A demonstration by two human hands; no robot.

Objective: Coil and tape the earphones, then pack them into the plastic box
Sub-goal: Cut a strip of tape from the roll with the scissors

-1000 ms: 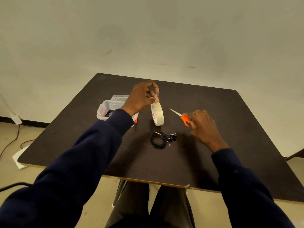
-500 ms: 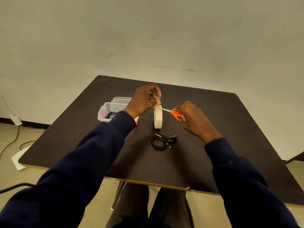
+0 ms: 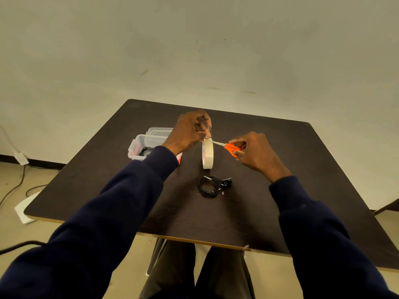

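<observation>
Now the orange scissors (image 3: pixel 232 147) have reached the masking tape roll (image 3: pixel 208 153), right hand (image 3: pixel 254 154) fingers curled round their handles; left hand (image 3: pixel 190 131) pinches the tape end (image 3: pixel 208 138) above the roll. Cutting tape: next, a clean snip

A plain off-white plaster wall (image 3: pixel 194 50), scuffed with a few faint grey marks, fills the upper half of the view and meets a pale beige floor (image 3: pixel 8 223) along a black skirting strip (image 3: pixel 8 157) at the left. Before it stands a dark brown square wooden table (image 3: pixel 269 152) with a lighter edge band, on a grey metal leg (image 3: pixel 156 253) — its top dull under soft, even light. On the floor at the left lie thin black cables (image 3: pixel 20 182) and a flat white sheet (image 3: pixel 23 210), with a small white block (image 3: pixel 21 158) at the wall's foot.
</observation>
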